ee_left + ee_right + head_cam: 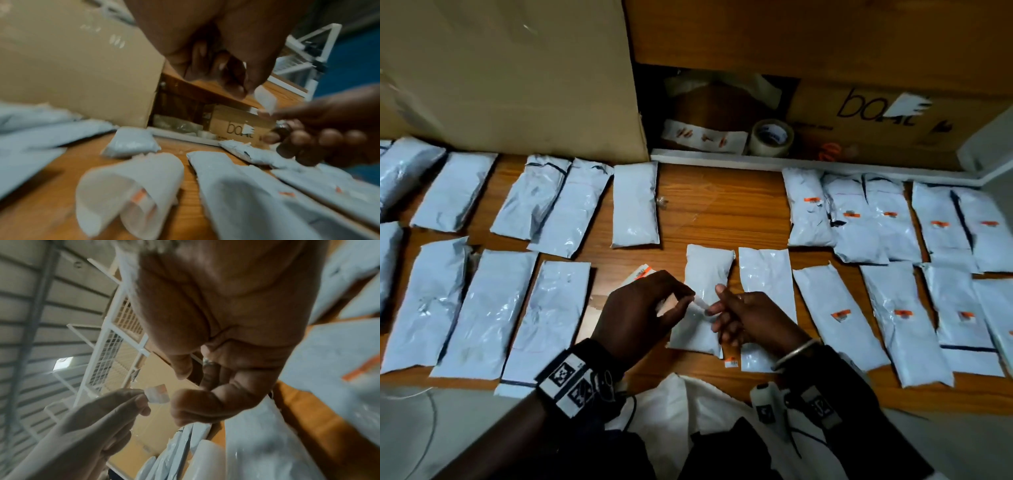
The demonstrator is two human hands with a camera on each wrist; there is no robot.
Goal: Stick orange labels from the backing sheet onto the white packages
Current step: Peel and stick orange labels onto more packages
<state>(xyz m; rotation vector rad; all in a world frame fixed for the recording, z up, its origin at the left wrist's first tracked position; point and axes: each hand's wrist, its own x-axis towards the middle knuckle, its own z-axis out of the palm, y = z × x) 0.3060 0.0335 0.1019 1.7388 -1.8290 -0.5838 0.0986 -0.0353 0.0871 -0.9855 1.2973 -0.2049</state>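
My left hand pinches one end of a small label between thumb and fingertips. My right hand has its fingers curled, forefinger tip touching the label's other end; a real grip there I cannot tell. Both hover over an unlabelled white package on the wooden table. Backing sheet lies curled just left of it. Labelled packages lie to the right, bare ones to the left.

Print on the label pinched between both hands is too blurred to read; the backing sheet lies mostly hidden behind the left hand.
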